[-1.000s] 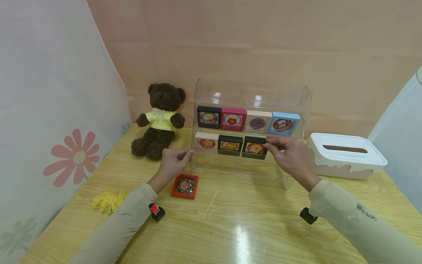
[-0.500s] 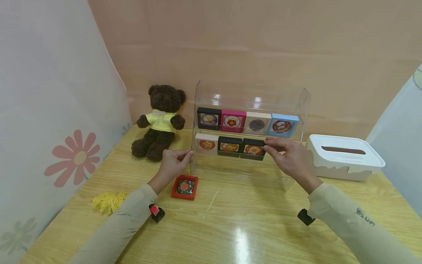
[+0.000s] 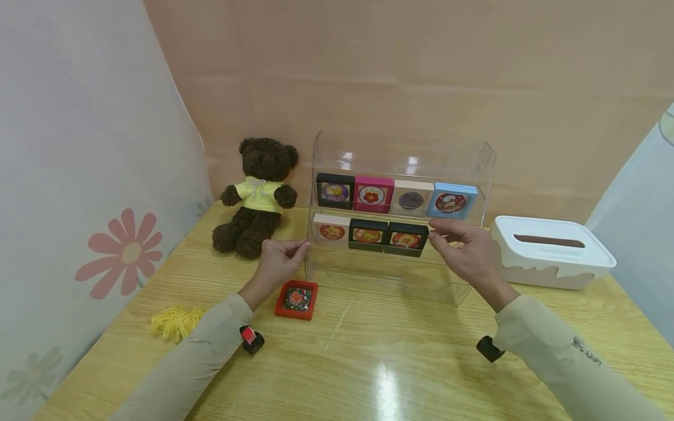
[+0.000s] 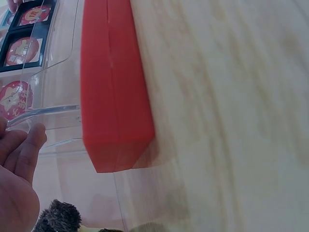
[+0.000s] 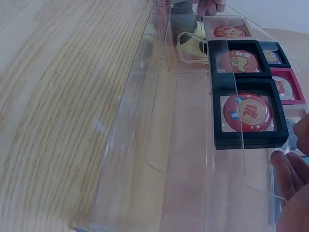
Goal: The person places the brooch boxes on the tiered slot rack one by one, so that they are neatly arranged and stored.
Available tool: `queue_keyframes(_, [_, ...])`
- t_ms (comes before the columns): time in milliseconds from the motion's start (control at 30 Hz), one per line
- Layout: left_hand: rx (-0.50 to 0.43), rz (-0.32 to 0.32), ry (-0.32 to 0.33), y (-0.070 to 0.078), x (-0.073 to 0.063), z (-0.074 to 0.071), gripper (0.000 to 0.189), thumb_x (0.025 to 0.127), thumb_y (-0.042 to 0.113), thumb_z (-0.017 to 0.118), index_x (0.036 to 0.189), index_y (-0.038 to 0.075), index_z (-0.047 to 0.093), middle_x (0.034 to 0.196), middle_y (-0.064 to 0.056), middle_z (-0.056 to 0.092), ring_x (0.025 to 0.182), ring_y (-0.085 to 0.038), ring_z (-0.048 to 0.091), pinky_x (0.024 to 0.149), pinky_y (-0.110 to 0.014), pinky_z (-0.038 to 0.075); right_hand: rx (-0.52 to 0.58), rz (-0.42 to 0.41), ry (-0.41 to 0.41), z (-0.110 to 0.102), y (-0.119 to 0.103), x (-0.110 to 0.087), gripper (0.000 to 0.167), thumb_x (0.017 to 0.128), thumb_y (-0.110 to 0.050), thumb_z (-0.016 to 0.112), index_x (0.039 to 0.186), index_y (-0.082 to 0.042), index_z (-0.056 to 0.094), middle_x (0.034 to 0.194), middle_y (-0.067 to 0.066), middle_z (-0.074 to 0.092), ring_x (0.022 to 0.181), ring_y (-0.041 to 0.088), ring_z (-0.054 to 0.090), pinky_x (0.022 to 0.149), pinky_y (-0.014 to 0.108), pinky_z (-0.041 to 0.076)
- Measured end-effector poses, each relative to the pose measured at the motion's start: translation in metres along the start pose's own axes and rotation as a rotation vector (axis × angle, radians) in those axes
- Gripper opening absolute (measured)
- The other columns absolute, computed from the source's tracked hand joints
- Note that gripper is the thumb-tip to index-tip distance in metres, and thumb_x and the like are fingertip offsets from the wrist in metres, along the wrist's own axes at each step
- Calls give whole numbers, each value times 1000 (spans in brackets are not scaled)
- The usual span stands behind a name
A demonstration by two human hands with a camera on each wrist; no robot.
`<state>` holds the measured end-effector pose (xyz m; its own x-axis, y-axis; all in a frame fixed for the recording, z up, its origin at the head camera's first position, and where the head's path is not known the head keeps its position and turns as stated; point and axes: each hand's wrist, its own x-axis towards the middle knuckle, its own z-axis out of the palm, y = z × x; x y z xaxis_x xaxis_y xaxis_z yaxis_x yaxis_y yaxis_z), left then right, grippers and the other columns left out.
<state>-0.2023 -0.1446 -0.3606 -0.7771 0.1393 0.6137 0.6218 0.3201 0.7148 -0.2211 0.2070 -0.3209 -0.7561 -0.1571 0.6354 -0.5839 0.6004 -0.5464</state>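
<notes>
A clear acrylic display rack (image 3: 371, 156) stands on the table, with small framed badges in two rows. My left hand (image 3: 278, 266) pinches the rack's left edge. My right hand (image 3: 467, 252) is at the right end of the lower row, thumb and forefinger slightly apart beside a black frame (image 3: 408, 238) with a red badge. The right wrist view shows a small gap between the fingertips and that black frame (image 5: 248, 115). Left of it in the row sit another black frame (image 3: 368, 234) and a cream one (image 3: 330, 230).
Black, pink (image 3: 373, 195), cream and blue (image 3: 451, 201) frames fill the upper row. A red frame (image 3: 296, 300) lies in front of the rack's left end. Around stand a brown teddy bear (image 3: 258, 193), yellow yarn (image 3: 176, 323) and a white tissue box (image 3: 553, 248).
My right hand has let go of the black frame and drawn slightly right. That frame has shifted left, closing up to the black frame beside it. My left hand keeps its place.
</notes>
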Motion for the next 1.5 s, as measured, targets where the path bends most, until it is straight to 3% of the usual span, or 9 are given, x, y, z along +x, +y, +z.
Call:
queue_keyframes(133, [0, 2, -2, 0, 0, 0, 14, 87, -11, 61, 98, -19, 65, 85, -28, 65, 72, -36, 68, 61, -30, 56, 59, -35, 133, 5, 0, -2, 17, 82, 6, 65, 98, 3, 73, 91, 15, 69, 79, -4, 59, 65, 11, 46])
queue_keyframes(267, [-6, -7, -7, -2, -2, 0, 14, 87, -11, 61, 98, -19, 65, 84, -28, 66, 72, -35, 68, 61, -28, 55, 91, -217, 290, 18, -6, -9, 17, 73, 16, 60, 83, 8, 71, 89, 20, 68, 79, 8, 60, 65, 12, 46])
queue_keyframes(367, [1, 0, -8, -3, -2, 0, 14, 87, -11, 62, 98, -19, 65, 84, -27, 66, 71, -35, 68, 61, -28, 55, 98, -331, 295, 30, -18, -18, 16, 72, 12, 57, 78, 5, 71, 88, 17, 68, 74, 17, 59, 62, 16, 45])
queue_keyframes(533, [28, 7, -8, -1, 0, 0, 14, 87, -10, 62, 98, -18, 66, 84, -27, 66, 71, -34, 68, 60, -29, 56, 130, -383, 147, 48, -39, -33, 17, 77, 5, 58, 83, -5, 71, 92, 10, 67, 76, 18, 59, 60, 23, 46])
queue_keyframes(900, [39, -12, -10, 2, -1, 0, 15, 88, -9, 62, 99, -18, 65, 87, -27, 66, 73, -34, 68, 61, -33, 56, 200, -347, -107, 82, -51, -53, 25, 75, 10, 63, 94, -5, 68, 98, 6, 66, 83, 20, 62, 60, 34, 53])
queue_keyframes(1233, [38, 22, 7, -1, 0, -1, 14, 86, -11, 62, 97, -19, 66, 82, -28, 66, 69, -35, 68, 58, -32, 56, 180, -91, -589, 112, -78, -59, 37, 83, -3, 67, 117, 8, 60, 111, 18, 61, 93, 29, 61, 75, 39, 53])
queue_keyframes(1367, [40, 17, 1, 0, -1, -1, 14, 87, -11, 62, 98, -18, 66, 82, -27, 66, 69, -35, 68, 59, -35, 56, 176, -7, -695, 123, -84, -60, 41, 86, -11, 66, 121, 8, 58, 117, 17, 59, 97, 27, 61, 78, 38, 52])
queue_keyframes(1500, [32, -2, -7, 0, -1, 0, 14, 87, -10, 62, 99, -18, 65, 84, -27, 66, 70, -35, 68, 61, -35, 56, 175, 51, -744, 131, -88, -62, 45, 86, -16, 67, 124, 7, 56, 118, 16, 59, 97, 25, 60, 80, 34, 51])
